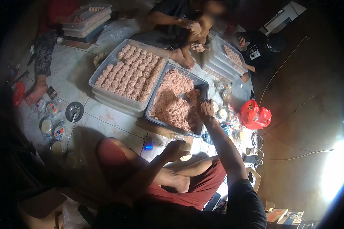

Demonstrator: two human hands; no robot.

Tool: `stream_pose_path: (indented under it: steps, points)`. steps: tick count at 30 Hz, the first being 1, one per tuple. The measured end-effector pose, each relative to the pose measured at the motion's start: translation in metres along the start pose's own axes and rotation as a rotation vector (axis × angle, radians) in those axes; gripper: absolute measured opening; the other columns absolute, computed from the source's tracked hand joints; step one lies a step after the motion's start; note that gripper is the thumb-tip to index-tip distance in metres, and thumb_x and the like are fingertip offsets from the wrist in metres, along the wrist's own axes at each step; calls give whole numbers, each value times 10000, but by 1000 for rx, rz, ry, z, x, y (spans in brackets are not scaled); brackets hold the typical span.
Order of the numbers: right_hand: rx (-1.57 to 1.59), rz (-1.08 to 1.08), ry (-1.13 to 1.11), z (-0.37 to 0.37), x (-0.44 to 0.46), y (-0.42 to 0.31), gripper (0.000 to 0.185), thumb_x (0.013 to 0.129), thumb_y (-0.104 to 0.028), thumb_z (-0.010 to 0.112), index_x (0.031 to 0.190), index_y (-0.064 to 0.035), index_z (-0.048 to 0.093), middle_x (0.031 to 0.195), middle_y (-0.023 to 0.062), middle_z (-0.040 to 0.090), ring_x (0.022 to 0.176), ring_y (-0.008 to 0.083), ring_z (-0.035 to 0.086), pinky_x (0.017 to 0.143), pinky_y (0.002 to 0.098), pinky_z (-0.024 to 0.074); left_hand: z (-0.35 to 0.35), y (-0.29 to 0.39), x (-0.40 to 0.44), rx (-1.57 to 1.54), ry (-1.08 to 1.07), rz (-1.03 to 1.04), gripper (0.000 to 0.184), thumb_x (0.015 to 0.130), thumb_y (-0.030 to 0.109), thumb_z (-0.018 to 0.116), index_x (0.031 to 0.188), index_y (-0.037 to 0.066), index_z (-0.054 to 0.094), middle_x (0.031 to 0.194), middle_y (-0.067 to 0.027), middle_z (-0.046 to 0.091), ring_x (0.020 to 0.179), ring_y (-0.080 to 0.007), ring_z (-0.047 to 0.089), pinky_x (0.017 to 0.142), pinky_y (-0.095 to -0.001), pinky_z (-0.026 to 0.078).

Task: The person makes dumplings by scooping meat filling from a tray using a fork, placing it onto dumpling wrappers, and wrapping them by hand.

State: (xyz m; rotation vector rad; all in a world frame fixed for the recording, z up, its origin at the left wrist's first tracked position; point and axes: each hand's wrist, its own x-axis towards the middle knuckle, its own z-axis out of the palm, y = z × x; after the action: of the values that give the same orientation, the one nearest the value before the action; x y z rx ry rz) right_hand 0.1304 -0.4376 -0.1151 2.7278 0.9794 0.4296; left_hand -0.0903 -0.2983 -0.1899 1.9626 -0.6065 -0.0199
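Observation:
A dark rectangular tub holds a mass of pink minced mixture. Over its right side is my right hand, low against the mixture; shadow hides its fingertips and anything between them. Nearer my lap, in front of the tub, my left hand is closed round a pale, round, flat thing. Left of the tub, touching or very near it, a clear plastic box on top of a stack carries rows of pink shaped pieces.
Co-workers sit beyond the boxes, one person's hand raised. More stacked boxes stand at back right. A red plastic bag, wrapped round packs, a small dark bowl and a blue-lit object lie around.

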Motion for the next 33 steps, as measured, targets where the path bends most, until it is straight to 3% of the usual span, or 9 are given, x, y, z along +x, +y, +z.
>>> stream_pose_path:
  steps: [2, 6, 9, 12, 14, 16, 20, 21, 33]
  points:
    - [36, 205, -312, -10, 20, -12, 301, 968, -234, 455, 1127, -69, 651, 1188, 164, 651, 1135, 313, 602, 1060, 523, 357, 12, 0, -1, -108, 262, -251, 412, 941, 418, 618, 1047, 30, 706, 1039, -168, 698, 956, -367, 645, 844, -458, 495]
    - [33, 205, -138, 48, 24, -23, 318, 976, -248, 464, 1180, -71, 632, 1268, 140, 639, 1199, 294, 576, 1104, 516, 328, 1, 6, -2, -65, 366, -189, 354, 912, 375, 675, 995, 33, 714, 999, -141, 699, 930, -331, 655, 827, -427, 502]
    - [49, -162, 376, 66, 5, -39, 239, 927, -180, 490, 1072, -90, 658, 1073, 122, 677, 1105, 285, 587, 1070, 449, 372, -20, 10, -3, -161, 358, -30, 273, 873, 232, 757, 1075, 51, 718, 1032, -134, 697, 964, -309, 659, 869, -378, 527]
    - [-75, -296, -379, 15, 0, -18, 260, 927, -178, 492, 1141, -125, 631, 1046, 105, 671, 1084, 282, 594, 1048, 461, 384, -14, -5, 4, -51, 420, 66, 227, 876, 228, 754, 1022, 56, 724, 1008, -127, 696, 930, -296, 667, 855, -377, 527]
    - [-731, -549, -27, 64, -6, 17, 207, 979, -286, 515, 1048, -90, 511, 1064, 121, 640, 1034, 276, 582, 1064, 467, 342, -22, 12, 3, -117, 425, 23, 223, 910, 229, 707, 1041, 49, 706, 1004, -132, 702, 926, -288, 677, 848, -377, 521]
    - [68, -283, -392, 7, 13, 23, 214, 970, -275, 520, 1078, -92, 496, 1000, 121, 659, 949, 312, 602, 1043, 492, 343, -34, 30, 5, -479, 394, -284, 191, 900, 208, 680, 1013, 57, 706, 945, -176, 706, 897, -374, 670, 809, -427, 527]
    - [57, 130, -345, -13, 37, 1, 296, 984, -268, 461, 1174, -106, 621, 1084, 128, 686, 1043, 312, 630, 1069, 517, 310, -12, -6, -2, -357, 465, -393, 298, 924, 307, 627, 1054, 43, 669, 983, -204, 707, 952, -373, 682, 806, -432, 533]
    - [68, -18, 215, 68, 27, 18, 248, 972, -232, 472, 1052, -94, 661, 997, 117, 696, 937, 286, 661, 1031, 514, 337, -9, -10, -4, -305, 494, -382, 345, 923, 338, 617, 1061, 25, 665, 973, -215, 707, 957, -389, 684, 806, -444, 534]
    - [240, -496, 48, -4, -13, -54, 105, 789, -68, 617, 878, -118, 597, 774, 65, 598, 750, 239, 626, 903, 474, 406, 0, -52, 12, -270, 687, -653, 608, 994, 566, 475, 926, 12, 715, 866, -243, 699, 879, -419, 678, 760, -483, 509]
